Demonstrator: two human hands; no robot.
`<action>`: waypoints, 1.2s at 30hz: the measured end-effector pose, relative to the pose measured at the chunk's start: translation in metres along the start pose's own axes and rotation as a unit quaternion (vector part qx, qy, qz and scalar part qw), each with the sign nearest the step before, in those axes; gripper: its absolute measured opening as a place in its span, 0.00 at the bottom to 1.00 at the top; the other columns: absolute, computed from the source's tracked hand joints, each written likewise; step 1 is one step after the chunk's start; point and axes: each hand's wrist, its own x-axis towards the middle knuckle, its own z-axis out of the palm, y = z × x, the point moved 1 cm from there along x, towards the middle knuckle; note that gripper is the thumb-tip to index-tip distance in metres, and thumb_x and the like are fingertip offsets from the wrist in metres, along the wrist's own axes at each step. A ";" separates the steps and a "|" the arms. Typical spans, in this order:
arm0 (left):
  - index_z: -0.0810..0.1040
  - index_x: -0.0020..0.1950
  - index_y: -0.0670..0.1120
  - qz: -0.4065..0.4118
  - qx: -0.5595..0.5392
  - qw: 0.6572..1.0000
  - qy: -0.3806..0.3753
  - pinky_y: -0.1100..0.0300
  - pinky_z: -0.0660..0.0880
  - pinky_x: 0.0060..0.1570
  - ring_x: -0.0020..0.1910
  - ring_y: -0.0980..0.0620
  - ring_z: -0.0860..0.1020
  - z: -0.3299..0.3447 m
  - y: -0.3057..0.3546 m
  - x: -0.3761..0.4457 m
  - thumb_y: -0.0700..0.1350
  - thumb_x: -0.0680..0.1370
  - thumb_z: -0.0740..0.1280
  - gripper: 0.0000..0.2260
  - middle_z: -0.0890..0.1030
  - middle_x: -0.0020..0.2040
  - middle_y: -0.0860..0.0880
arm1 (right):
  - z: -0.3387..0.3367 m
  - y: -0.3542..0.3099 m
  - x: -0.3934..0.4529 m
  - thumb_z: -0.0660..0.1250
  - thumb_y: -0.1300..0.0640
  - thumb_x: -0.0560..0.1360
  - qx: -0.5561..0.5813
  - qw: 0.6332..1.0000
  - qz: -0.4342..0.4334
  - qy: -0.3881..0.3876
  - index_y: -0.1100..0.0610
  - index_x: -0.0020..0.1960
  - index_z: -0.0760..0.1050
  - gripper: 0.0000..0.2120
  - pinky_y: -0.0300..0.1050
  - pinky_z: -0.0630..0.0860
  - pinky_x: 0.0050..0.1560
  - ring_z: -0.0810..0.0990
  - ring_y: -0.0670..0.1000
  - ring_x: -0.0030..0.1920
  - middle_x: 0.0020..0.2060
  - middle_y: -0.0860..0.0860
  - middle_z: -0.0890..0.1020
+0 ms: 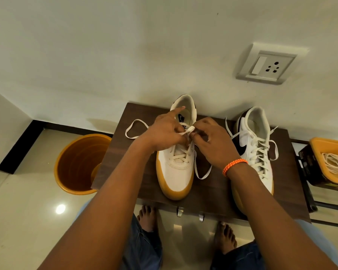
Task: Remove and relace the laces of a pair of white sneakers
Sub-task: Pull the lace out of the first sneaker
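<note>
Orange bucket [80,164] on the floor beside a dark wooden table [125,162]; wall socket [266,64] above.

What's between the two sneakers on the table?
In the head view, the right hand, wrist and a loose lace loop lie between the centre sneaker and the right sneaker.

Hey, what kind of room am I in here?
Probably a room in a home: a plain painted wall with a switch and socket plate, a glossy tiled floor, and a small dark wooden table against the wall, with an orange bucket beside it.
</note>
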 end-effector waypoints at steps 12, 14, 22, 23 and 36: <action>0.88 0.55 0.58 0.017 -0.008 1.000 0.006 0.51 0.71 0.72 0.71 0.54 0.74 -0.008 -0.009 0.002 0.57 0.63 0.78 0.20 0.75 0.72 0.52 | -0.002 -0.001 -0.001 0.66 0.54 0.81 0.009 1.000 0.004 -0.001 0.50 0.51 0.82 0.05 0.56 0.81 0.50 0.78 0.48 0.49 0.51 0.46 0.77; 0.76 0.74 0.60 -0.007 0.044 0.999 -0.013 0.37 0.63 0.77 0.78 0.46 0.67 0.001 -0.013 0.007 0.62 0.60 0.79 0.42 0.72 0.77 0.51 | -0.003 -0.001 -0.001 0.67 0.55 0.81 0.015 1.000 0.005 0.000 0.49 0.50 0.81 0.05 0.55 0.81 0.50 0.78 0.47 0.49 0.51 0.45 0.76; 0.89 0.45 0.57 0.039 0.036 0.998 -0.018 0.38 0.63 0.77 0.81 0.48 0.61 -0.002 -0.009 0.006 0.48 0.74 0.81 0.04 0.57 0.85 0.58 | -0.002 0.000 -0.001 0.67 0.55 0.80 0.013 1.000 -0.001 0.001 0.49 0.51 0.81 0.04 0.56 0.80 0.51 0.79 0.48 0.49 0.51 0.46 0.77; 0.90 0.49 0.54 0.041 0.002 0.999 -0.022 0.40 0.63 0.77 0.80 0.50 0.63 -0.004 -0.010 0.006 0.46 0.75 0.79 0.05 0.62 0.84 0.57 | -0.003 0.001 -0.001 0.67 0.55 0.80 0.014 1.000 -0.001 0.000 0.50 0.51 0.81 0.05 0.56 0.80 0.52 0.79 0.48 0.49 0.51 0.46 0.77; 0.77 0.70 0.63 -0.002 -0.043 0.998 -0.041 0.61 0.67 0.71 0.74 0.57 0.70 -0.012 -0.003 -0.005 0.59 0.65 0.79 0.33 0.71 0.78 0.53 | -0.003 0.001 -0.001 0.67 0.56 0.80 0.015 1.000 -0.003 0.003 0.51 0.51 0.82 0.05 0.53 0.80 0.53 0.79 0.46 0.49 0.51 0.46 0.77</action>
